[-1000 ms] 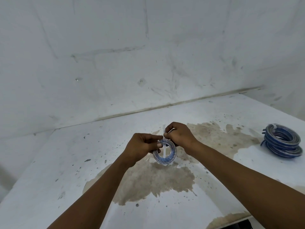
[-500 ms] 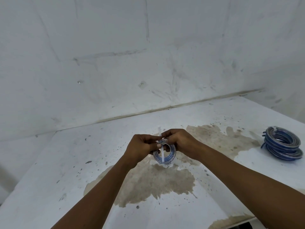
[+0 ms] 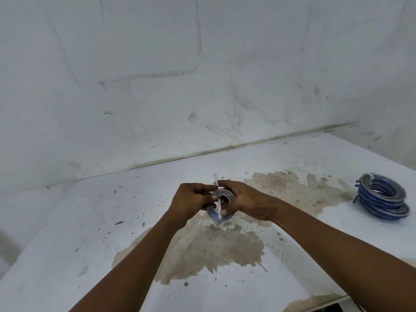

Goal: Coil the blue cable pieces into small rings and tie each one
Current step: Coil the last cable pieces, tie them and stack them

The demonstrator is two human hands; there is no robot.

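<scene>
A: How is the grip set?
B: The blue cable ring (image 3: 220, 207) is clasped by the left hand (image 3: 191, 202) and right hand (image 3: 243, 199), fingers curled, above the counter (image 3: 67, 221); a white tie (image 3: 218, 199) crosses it.
A: And the surroundings?
B: A stained white counter is seen against a scuffed wall (image 3: 157, 75); tied coils (image 3: 381, 199) are stacked far right.

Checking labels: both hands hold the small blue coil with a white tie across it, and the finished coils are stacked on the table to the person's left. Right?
Wrong side. The head view shows the finished coils stacked on the table to the person's right. The rest holds: left hand and right hand hold the small blue coil, white tie across it.
</scene>
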